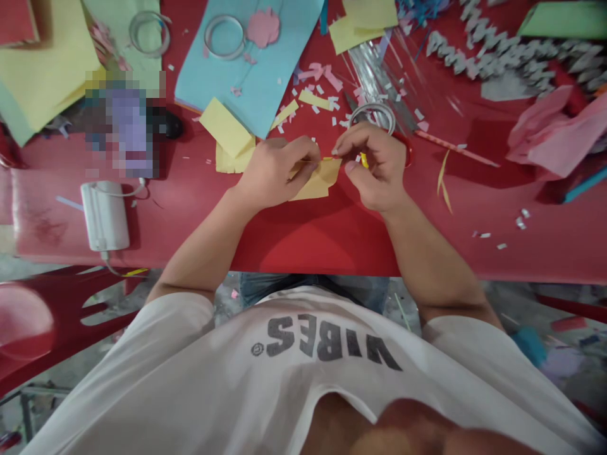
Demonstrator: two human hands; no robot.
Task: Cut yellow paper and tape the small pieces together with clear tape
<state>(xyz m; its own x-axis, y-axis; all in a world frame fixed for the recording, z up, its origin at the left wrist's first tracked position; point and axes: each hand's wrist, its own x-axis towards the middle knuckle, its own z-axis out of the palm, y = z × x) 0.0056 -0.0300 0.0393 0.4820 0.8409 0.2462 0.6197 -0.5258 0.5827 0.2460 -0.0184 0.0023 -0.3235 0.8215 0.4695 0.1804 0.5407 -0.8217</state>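
My left hand (282,169) pinches a small yellow paper piece (315,183) between thumb and fingers, above the red table. At the paper's right corner is my right hand (377,165), fingers curled, with the thumb and index fingertips slightly apart. Behind my right hand lie a roll of clear tape (374,114) and a red scissors-like handle (408,153), partly hidden by the hand. More yellow paper pieces (227,129) rest left of my left hand, one with a fringed lower edge.
Blue paper sheets (203,76) carry a tape roll (224,36) and a pink paper flower (263,27). A white power bank (105,216) with a cable sits at left. Paper scraps, a striped pink stick (458,148), grey crinkled strips (497,60) and pink tissue (554,136) lie right.
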